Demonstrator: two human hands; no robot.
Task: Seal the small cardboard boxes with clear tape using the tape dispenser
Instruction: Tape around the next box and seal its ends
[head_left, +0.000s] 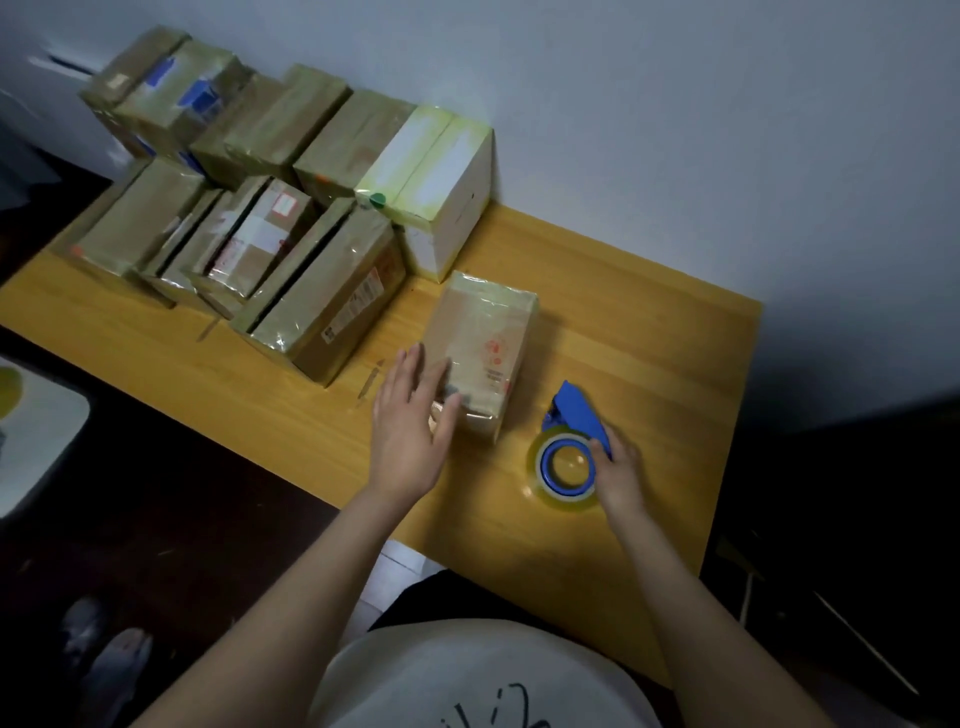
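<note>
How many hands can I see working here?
2. The left hand rests flat on the lone box; the right hand grips the blue tape dispenser beside it. Neither is hidden.

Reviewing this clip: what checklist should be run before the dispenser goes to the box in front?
1. Is the left hand steadying the box? Ok, flat fingers lie on its near end.
2. Does the right hand hold the dispenser? Ok, fingers curl on it; it sits on the table.
3. Is a roll loaded? Ok, clear tape on the blue hub.
4. Is a free tape end ready? Cannot tell.
5. Is the box apart from the stack? Ok.
6. Is its near end untaped? Cannot tell, partly covered.
</note>
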